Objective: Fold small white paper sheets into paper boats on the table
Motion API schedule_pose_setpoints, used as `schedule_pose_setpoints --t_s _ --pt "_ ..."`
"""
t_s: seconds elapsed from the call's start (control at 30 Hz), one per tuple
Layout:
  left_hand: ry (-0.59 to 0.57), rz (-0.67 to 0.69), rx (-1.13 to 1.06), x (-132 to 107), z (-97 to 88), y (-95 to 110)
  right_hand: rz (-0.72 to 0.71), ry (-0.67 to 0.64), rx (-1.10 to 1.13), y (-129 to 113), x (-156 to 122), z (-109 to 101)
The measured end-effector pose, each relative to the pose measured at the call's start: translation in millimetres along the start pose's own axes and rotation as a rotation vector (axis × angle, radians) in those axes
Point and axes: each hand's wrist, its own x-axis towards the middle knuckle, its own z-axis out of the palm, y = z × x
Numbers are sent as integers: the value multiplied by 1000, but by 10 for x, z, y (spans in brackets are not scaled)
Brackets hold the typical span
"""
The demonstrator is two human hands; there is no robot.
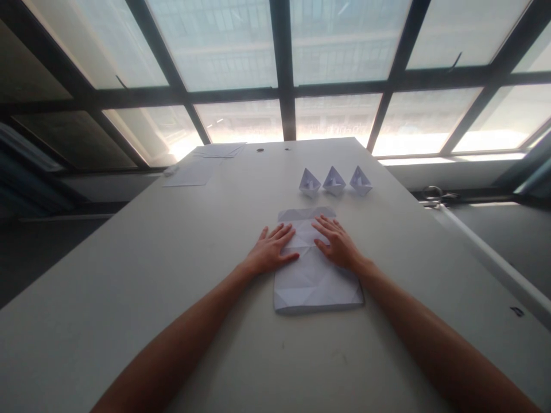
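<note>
A creased sheet of white paper (307, 284) lies on the table in front of me, with fold lines across it and its near edge lifted slightly. My left hand (270, 250) rests on the paper's left side, fingers spread. On its right side lies my right hand (336, 241), also flat with the fingers apart. Neither hand grips anything. Beyond the paper, three folded paper boats stand in a row: a left boat (309, 183), a middle boat (334, 181) and a right boat (360, 180).
The white table (172, 287) reaches toward a wall of windows (336, 46). Loose white sheets (193, 172) lie at its far left. A small dark disc (260, 150) sits near the far edge. Beyond the table's right edge runs a white rail (486, 252).
</note>
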Motion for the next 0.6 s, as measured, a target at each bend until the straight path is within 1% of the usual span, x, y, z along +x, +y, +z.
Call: schedule_pose_setpoints --t_s 0.07,0.1,0.17,0.43,0.6 --pt "-1 -5 -4 2 1 1 -95 -110 25 -51 -11 0" --pt "-4 -8 -5 2 0 1 -102 -146 24 -69 -17 4" --pt "-9 -9 -8 4 -2 3 -67 -174 9 -84 -23 15" --pt "-16 -14 -5 6 -12 7 73 -125 -47 -31 -4 75" --pt "-11 -8 1 7 -5 -4 104 -106 -64 -33 -2 75"
